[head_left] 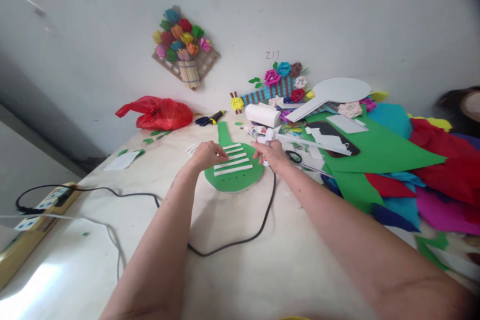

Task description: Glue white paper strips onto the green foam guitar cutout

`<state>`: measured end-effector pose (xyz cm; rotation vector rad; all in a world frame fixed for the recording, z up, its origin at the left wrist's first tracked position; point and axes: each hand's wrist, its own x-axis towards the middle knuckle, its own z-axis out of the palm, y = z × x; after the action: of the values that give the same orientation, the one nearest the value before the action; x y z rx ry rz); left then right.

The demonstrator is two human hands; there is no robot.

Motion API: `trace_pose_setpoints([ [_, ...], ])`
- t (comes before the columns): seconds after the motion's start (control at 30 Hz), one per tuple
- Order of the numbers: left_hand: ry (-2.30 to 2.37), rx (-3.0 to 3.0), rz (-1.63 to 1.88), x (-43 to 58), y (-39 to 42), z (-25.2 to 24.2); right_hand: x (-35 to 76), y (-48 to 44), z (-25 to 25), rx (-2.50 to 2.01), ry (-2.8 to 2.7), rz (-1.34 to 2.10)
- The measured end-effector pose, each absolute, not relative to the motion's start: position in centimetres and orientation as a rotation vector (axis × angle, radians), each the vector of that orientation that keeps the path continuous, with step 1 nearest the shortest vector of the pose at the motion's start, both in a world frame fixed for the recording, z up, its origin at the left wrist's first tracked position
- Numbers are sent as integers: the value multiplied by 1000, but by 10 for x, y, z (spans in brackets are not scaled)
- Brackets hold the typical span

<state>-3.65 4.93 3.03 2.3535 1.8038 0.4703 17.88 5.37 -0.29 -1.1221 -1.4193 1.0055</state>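
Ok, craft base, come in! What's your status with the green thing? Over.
Left grip at white strips, hold unclear. Right grip on glue gun. Green cutout flat, strips across it. Black cord looped nearby, not on cutout.

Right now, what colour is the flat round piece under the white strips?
The flat round piece is green with dark dots, seen in the head view.

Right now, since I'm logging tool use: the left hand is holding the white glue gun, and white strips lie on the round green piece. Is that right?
Not quite: the head view shows the right hand holding the white glue gun, not the left hand. White strips do lie on the round green piece.
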Motion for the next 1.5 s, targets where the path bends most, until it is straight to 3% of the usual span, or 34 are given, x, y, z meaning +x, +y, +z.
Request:
trace_pose_setpoints([
  [0.3,1676,2436,368,-34,52,23,182,60,-3,-1199,-1527,763],
  [0.6,1679,2432,372,-32,49,30,193,75,-13,-1328,-1793,93],
  [0.73,1623,2462,317,-32,51,26,193,74,-14,-1324,-1799,3],
  [0.97,1625,2483,321,-31,52,25,192,71,-13,-1284,-1815,92],
  [1.13,1618,2358,404,-34,52,28,189,66,-6,-1187,-1659,521],
  [1.3,1520,1905,772,-46,51,26,186,59,4,-1018,-1408,917],
  [1.5,1049,1223,1133,-55,50,13,186,60,2,-875,-1360,1093],
])
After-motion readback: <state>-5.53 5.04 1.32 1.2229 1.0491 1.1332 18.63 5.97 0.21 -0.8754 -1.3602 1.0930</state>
